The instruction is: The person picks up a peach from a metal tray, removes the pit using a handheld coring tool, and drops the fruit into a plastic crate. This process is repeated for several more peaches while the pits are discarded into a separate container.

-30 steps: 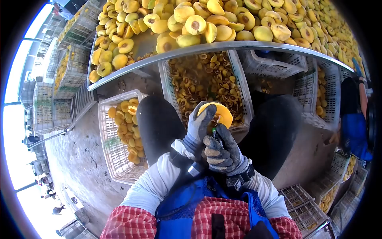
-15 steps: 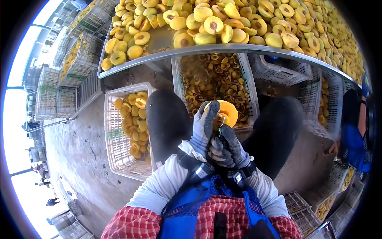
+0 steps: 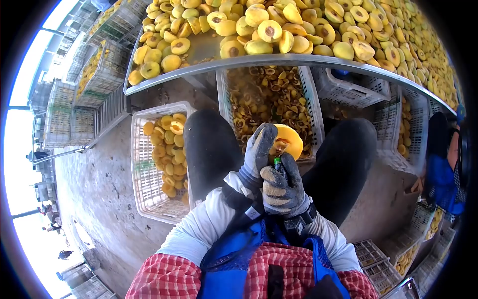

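My left hand (image 3: 256, 152), in a grey-blue work glove, is closed round a yellow peach half (image 3: 293, 140), thumb across its near side. The cut face with its reddish-brown hollow points toward me. Wrapped in the fingers of my gloved right hand (image 3: 285, 188) is a small pitting tool (image 3: 277, 161) with a green collar. Its working end reaches into the hollow, mostly hidden by the fruit and my thumb. Both hands are close together between my knees, over the near end of a crate (image 3: 318, 124) of dark peach scraps.
A metal-edged table (image 3: 234, 64) piled with peach halves spans the front. To the left of my knee stands a white crate (image 3: 142, 199) holding smooth peach halves. Stacked crates (image 3: 62, 117) line the far left; a person in blue (image 3: 440, 179) is at the right edge.
My right hand has turned, showing more of its fingers and the green collar. The peach half has shifted slightly right and tilted, and its hollow shows more.
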The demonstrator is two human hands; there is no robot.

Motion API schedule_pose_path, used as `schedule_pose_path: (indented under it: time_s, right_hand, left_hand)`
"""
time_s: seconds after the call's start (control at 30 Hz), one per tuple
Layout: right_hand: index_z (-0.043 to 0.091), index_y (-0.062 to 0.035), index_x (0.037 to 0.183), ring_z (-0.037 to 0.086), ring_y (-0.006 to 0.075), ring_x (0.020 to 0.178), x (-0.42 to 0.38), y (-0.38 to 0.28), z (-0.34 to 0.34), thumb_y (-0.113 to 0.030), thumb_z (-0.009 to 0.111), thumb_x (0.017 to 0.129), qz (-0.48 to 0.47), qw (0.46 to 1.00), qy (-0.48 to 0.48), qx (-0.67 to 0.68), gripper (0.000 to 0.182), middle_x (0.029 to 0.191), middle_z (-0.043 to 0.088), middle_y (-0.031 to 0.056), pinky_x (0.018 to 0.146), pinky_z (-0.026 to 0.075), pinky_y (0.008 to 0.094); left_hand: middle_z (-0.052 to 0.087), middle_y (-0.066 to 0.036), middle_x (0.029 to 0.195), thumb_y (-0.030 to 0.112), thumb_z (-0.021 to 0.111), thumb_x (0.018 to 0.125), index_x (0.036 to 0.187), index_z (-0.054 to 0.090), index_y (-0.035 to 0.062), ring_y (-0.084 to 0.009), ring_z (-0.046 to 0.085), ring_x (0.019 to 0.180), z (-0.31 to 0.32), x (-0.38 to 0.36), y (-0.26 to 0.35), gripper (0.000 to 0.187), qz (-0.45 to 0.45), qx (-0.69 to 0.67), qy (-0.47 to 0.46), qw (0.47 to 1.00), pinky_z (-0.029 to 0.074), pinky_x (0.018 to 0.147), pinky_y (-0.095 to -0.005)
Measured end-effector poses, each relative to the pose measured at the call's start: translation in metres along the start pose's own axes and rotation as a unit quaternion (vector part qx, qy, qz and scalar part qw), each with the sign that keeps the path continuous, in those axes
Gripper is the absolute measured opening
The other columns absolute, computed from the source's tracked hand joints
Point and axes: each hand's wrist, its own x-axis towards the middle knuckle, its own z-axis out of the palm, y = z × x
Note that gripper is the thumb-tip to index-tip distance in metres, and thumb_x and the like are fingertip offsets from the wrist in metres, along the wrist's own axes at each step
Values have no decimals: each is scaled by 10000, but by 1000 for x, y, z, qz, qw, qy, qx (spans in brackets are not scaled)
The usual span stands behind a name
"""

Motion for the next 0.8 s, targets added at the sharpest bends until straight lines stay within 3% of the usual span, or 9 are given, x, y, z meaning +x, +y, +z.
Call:
schedule_pose_path:
  time_s: [0.23,0.37,0.4,0.47,0.5,0.6,0.63,0.73,0.8]
  right_hand:
    - [457,-73,792,361,92,322,-6,-3,-6,-636,406,894,2,996,64,-61,574,486,384,-11,285,307,221]
    - [476,-35,781,339,66,314,-8,-7,1,-579,401,927,-36,994,25,-100,569,470,393,-8,289,272,182]
    - [473,-38,778,338,68,320,-8,-8,1,-576,392,932,-37,995,32,-87,565,470,392,-9,293,272,182]
    - [515,-31,860,361,65,318,-5,-9,-6,-612,409,906,-87,972,213,-53,592,483,422,-6,297,330,194]
    - [531,-21,902,373,67,339,-4,-9,-5,-619,400,906,-73,981,175,-32,612,501,434,-2,316,335,185]
    - [540,-51,889,371,71,378,2,-5,11,-572,350,946,7,996,7,-93,558,556,458,11,321,285,173]
    - [544,-44,905,359,70,375,3,-6,6,-561,363,948,10,994,33,-105,549,553,455,10,325,292,171]
    - [510,-17,876,363,69,344,5,-13,11,-600,387,921,-44,983,167,-58,598,529,451,19,313,324,178]
    - [513,-23,888,384,75,369,2,-15,7,-589,393,924,-47,979,143,-137,580,552,464,32,339,351,178]
  left_hand:
    - [628,-67,918,361,591,904,1052,589,50,-166,621,809,1,-3,-6,345,-54,-115,105,986,523,750,-285]
    - [640,-36,903,536,588,845,1123,550,100,-138,626,759,-29,-4,24,518,-20,-147,214,966,509,558,-197]
    - [634,-52,987,504,565,875,1148,540,104,-152,631,856,-29,-11,30,485,-27,-200,251,947,540,631,-228]
    - [607,-71,1073,450,518,923,1196,525,90,-167,612,972,-41,-27,43,452,65,-82,204,973,546,730,-264]
    - [590,-75,1108,422,498,940,1223,512,80,-173,597,1010,-52,-37,45,445,142,96,184,968,536,777,-276]
    - [572,-61,1160,380,482,959,1277,476,45,-172,579,1048,-66,-40,63,462,217,252,169,928,512,861,-298]
    - [577,-65,1158,388,486,954,1274,477,36,-172,585,1041,-62,-40,68,475,227,259,176,922,522,823,-283]
    - [603,-91,1070,431,492,936,1237,494,25,-151,616,851,-36,-39,80,506,140,127,181,965,523,648,-237]
    - [614,-108,969,466,498,916,1201,508,24,-129,586,661,-33,-36,79,526,28,-33,151,988,482,523,-213]
